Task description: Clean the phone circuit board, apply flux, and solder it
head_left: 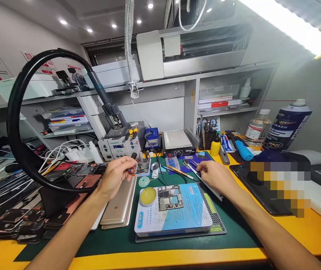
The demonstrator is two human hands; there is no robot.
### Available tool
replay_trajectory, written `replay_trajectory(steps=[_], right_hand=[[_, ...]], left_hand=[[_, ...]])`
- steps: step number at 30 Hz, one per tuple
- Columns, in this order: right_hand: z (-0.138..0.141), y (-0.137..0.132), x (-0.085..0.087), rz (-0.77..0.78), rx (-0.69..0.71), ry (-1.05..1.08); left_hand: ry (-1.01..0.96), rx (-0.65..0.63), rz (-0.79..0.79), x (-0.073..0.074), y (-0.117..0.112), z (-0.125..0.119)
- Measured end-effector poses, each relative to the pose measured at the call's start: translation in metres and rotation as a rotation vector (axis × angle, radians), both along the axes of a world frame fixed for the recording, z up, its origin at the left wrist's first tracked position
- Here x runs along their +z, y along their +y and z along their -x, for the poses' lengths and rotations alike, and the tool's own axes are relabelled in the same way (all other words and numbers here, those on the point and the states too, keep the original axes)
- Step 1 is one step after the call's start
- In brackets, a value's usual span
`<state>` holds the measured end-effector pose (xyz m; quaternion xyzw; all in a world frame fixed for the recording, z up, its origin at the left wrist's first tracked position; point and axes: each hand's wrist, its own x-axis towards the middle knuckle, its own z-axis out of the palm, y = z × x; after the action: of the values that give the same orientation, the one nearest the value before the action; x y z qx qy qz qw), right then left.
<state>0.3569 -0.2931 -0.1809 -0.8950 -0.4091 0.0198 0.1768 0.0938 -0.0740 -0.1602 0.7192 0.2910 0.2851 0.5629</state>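
My left hand [119, 175] hovers above a stack of gold phones [117, 208], its fingers closed in a pinch. Whatever they hold, if anything, is too small to make out. Just beyond its fingertips lies a bare circuit board [143, 165]. My right hand [216, 175] is low over the mat with its fingertips pressed together. A slim white tool with a dark tip [187, 162] runs beneath those fingers; its grip is partly hidden. Between my hands, a phone logic board [170, 197] and an open round tin of yellow paste [148, 196] rest on a blue-and-white box [194, 215].
A black hose [11, 123] loops up on the left, over stacked phone parts [22, 221]. Behind stand a hot-air station [118, 146] and a heating plate [177, 140]. At right are a spray can [285, 125], a clear bottle [257, 129] and a black tablet-like panel [261, 191].
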Motion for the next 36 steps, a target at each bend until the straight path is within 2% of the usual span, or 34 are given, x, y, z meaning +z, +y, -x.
replay_trajectory(steps=[8, 16, 21, 24, 26, 30, 33, 36], right_hand=[[-0.002, -0.001, -0.006, -0.058, 0.031, -0.006], [0.001, 0.002, -0.002, -0.371, 0.016, 0.042], [0.004, 0.004, -0.001, -0.491, 0.029, 0.104], [0.006, 0.006, 0.005, -0.470, 0.056, 0.142], [0.007, 0.012, 0.015, -0.414, 0.083, 0.171], [0.005, 0.047, 0.047, -0.264, 0.126, 0.226], [0.000, 0.094, 0.072, -0.178, 0.138, 0.254], [-0.006, 0.145, 0.088, -0.116, 0.127, 0.283]], left_hand=[[-0.117, -0.165, 0.068, -0.003, -0.025, 0.002], [-0.117, -0.226, 0.181, 0.002, -0.038, 0.004], [-0.152, -0.202, 0.257, 0.001, -0.040, 0.005], [-0.221, -0.126, 0.280, -0.003, -0.036, 0.004], [-0.271, -0.057, 0.291, -0.005, -0.031, 0.004], [-0.322, 0.048, 0.331, -0.009, -0.021, 0.004], [-0.351, 0.109, 0.345, -0.011, -0.018, 0.005], [-0.384, 0.150, 0.342, -0.011, -0.017, 0.004]])
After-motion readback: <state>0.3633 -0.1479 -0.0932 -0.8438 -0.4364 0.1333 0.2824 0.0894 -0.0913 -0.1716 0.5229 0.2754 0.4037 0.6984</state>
